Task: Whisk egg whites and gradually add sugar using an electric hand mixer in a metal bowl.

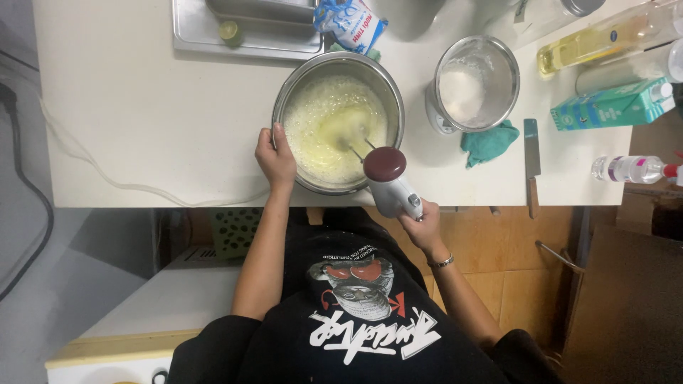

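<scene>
Steel bowl of pale yellow batter sits near the front edge of the white table; the left hand grips its rim, fingers curled on the outer wall; the right hand is wrapped around a white mixer, its beaters blurred in the batter; a smaller bowl stands just right, beside a teal cloth and a knife.

Bare white table open at the left of the steel mixing bowl, white cord trailing along its near edge, metal tray blocking the far side, right crowded by small steel bowl, teal cloth, knife, carton, bottles.
</scene>
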